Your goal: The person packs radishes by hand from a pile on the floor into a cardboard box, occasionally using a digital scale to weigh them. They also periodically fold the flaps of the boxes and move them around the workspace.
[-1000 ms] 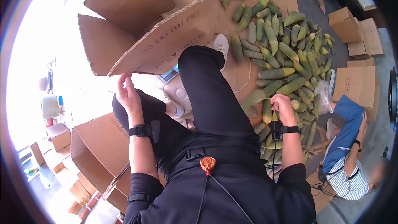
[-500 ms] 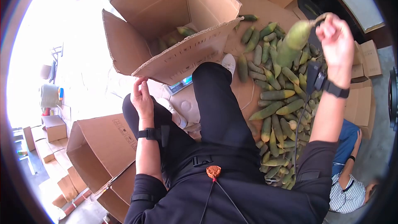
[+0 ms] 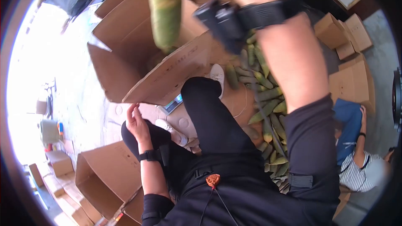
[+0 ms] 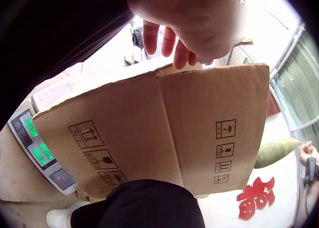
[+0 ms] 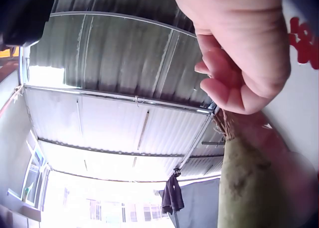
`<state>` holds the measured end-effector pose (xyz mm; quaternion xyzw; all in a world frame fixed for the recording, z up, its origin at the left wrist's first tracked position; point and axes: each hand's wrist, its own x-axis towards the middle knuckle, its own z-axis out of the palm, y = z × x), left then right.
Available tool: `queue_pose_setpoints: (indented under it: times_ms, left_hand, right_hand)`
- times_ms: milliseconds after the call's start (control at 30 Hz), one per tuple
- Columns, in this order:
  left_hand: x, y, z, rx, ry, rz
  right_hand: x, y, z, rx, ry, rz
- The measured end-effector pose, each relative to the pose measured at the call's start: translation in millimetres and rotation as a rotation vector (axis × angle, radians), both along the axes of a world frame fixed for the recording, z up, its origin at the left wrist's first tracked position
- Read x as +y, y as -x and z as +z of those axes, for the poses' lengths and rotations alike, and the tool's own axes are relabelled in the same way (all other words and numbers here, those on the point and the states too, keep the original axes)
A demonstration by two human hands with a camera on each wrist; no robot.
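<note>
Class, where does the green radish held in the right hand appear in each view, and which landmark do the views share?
Head: top, left of centre, green radish against the open carton.
Left wrist: lower right, beside the carton's edge.
Right wrist: lower right, cut off by the bottom edge.
Landmark: the right hand, mostly out of frame in the head view.

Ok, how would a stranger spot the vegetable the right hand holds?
In the head view, find the big open cardboard box, upper left. Overlapping it is a long green vegetable. Unlike the piled vegetables, it hangs from the right hand.
</note>
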<state>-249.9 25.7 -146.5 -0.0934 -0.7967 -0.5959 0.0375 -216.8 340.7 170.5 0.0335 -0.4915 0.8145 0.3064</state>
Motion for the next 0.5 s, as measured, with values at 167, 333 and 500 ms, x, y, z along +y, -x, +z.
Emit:
queue_pose_setpoints:
  times_ms: [167,333,500]
  left_hand:
    - [-10,5,-12,0.035,0.046,-0.040]
    - [-10,5,-13,-0.007,0.048,-0.043]
    - [-8,4,-12,-0.002,0.072,-0.035]
  right_hand:
    - [-7,28,-90,0.068,-1.168,-0.330]
    - [-39,23,-153,-0.768,-1.417,-0.253]
    - [-50,9,-184,-0.853,-1.355,-0.238]
